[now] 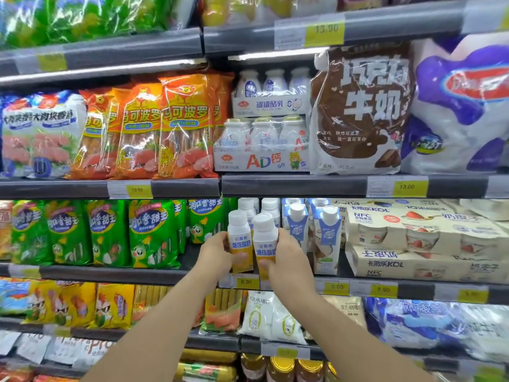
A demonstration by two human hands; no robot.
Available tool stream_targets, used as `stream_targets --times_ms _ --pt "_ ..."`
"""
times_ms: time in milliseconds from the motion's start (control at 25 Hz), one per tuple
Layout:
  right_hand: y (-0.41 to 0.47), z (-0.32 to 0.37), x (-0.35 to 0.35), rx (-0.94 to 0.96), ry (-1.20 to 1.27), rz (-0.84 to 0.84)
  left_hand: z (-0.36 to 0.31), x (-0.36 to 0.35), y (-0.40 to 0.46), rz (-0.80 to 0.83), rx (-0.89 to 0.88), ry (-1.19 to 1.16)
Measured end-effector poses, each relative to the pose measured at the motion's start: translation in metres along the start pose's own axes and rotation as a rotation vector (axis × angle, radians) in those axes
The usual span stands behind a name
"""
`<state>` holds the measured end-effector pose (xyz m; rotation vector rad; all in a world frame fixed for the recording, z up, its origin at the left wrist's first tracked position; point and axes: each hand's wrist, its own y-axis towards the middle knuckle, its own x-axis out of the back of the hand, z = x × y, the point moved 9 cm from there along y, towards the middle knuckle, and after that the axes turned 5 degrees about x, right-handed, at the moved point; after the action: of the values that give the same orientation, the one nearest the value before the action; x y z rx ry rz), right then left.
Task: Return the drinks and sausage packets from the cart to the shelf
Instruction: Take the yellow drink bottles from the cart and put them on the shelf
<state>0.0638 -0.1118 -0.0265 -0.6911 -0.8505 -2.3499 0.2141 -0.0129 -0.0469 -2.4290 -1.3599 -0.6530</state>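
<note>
Two yellow-and-white drink bottles (252,244) stand upright at the front edge of the shelf (115,274), filling a narrow slot between green sausage packets (154,235) and blue-white cartons (327,238). Left hand (214,253) and right hand (287,257), arms extended, each wrap one bottle's lower body.

A narrow slot on the shelf (192,274) lies between green packets (154,235) on the left and blue cartons (326,235) on the right. White bottles (260,206) stand behind, blocking its depth.
</note>
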Motion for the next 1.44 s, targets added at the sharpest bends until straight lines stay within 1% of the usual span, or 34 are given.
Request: stream_targets --times_ms 200,320,440,600,720,800,880,1240,1440 --pt "0.003 0.008 -0.016 -0.059 -0.107 -0.030 0.001 0.000 0.017 0.055 -0.071 0.032" --pt "0.008 0.007 -0.022 -0.121 -0.115 -0.053 0.001 0.001 0.024 0.069 -0.113 0.060" --pt "0.013 0.003 -0.025 -0.173 -0.157 -0.031 -0.001 0.000 0.025 0.068 -0.164 0.078" --pt "0.017 0.002 -0.021 -0.222 -0.282 0.024 -0.002 -0.001 0.030 0.089 -0.204 0.095" --pt "0.022 0.008 -0.018 -0.217 -0.346 0.025 -0.003 -0.002 0.031 0.104 -0.227 0.095" --pt "0.025 0.011 -0.016 -0.224 -0.434 0.031 -0.003 -0.003 0.031 0.108 -0.236 0.087" --pt "0.027 0.013 -0.014 -0.229 -0.482 0.040 -0.001 -0.002 0.032 0.107 -0.223 0.062" --pt "0.024 0.019 -0.007 -0.218 -0.422 0.015 0.003 -0.004 0.034 0.113 -0.194 -0.016" --pt "0.028 0.021 -0.010 -0.193 -0.531 0.033 0.003 -0.002 0.032 0.096 -0.209 -0.030"
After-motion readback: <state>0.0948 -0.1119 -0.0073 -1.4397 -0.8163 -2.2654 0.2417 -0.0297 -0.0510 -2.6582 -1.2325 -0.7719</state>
